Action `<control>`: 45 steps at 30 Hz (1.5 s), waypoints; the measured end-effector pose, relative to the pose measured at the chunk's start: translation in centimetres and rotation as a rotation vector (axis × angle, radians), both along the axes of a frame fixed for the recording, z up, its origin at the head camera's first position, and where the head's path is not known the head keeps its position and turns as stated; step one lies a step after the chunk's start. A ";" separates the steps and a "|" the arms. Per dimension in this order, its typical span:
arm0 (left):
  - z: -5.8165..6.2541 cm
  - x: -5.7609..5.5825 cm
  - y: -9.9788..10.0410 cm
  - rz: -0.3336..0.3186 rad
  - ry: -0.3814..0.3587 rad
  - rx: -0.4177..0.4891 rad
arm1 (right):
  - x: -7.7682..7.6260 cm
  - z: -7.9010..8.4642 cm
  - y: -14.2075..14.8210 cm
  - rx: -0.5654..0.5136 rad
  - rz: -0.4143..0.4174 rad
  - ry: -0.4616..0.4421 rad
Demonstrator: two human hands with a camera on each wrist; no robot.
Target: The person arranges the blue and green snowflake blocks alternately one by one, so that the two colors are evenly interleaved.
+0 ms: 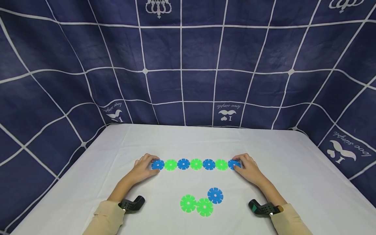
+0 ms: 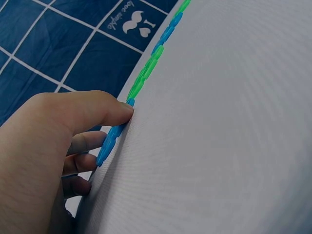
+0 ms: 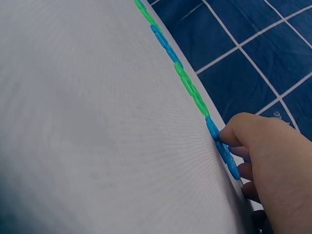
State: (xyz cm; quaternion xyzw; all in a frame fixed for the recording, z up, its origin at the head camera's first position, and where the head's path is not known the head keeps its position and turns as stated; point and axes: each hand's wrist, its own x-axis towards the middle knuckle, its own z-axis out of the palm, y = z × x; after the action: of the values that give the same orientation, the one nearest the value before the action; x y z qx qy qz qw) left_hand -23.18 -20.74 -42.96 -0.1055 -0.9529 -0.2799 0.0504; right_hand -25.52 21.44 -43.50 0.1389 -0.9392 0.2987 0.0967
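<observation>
L hand [image 1: 142, 168] & R hand [image 1: 249, 168], well apart, each pinch an end blue snowflake disc [image 1: 157, 164] of the blue/grn row [image 1: 196, 164] on wht tablecloth [image 1: 176, 140]; navy curtain [image 1: 199, 49] behind reads "love simple", upside-down.

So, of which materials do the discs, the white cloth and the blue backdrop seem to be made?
Discs: probably plastic, smooth; even, bright colour and clean-cut slots suggest it.
White cloth: likely woven fabric, matte; faint creases and fine thread-like lines show.
Blue backdrop: probably printed fabric, mostly matte; its white grid lines bend along soft folds. The exact fibres remain unclear.
</observation>
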 end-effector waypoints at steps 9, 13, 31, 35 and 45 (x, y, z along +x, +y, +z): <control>0.2 0.0 0.0 -0.010 0.008 -0.004 | -0.1 0.3 0.0 -0.044 0.004 -0.001; 0.4 0.0 -0.1 -0.011 0.016 -0.013 | 0.1 0.9 -0.7 -0.060 0.029 0.013; 0.0 0.3 -0.1 0.013 -0.011 0.011 | 5.2 2.7 -7.8 0.067 0.472 -0.071; -0.1 0.2 0.0 0.012 -0.013 0.006 | 6.4 2.1 -9.3 0.096 0.548 -0.070; 0.2 0.1 0.0 0.000 -0.011 0.000 | 8.7 1.2 -11.4 0.184 0.621 0.004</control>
State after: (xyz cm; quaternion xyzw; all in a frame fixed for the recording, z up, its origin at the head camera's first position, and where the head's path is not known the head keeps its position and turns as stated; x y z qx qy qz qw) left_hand -23.07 -20.75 -42.77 -0.1041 -0.9532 -0.2804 0.0451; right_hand -16.83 10.04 -42.29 0.4274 -0.8749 0.2273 -0.0102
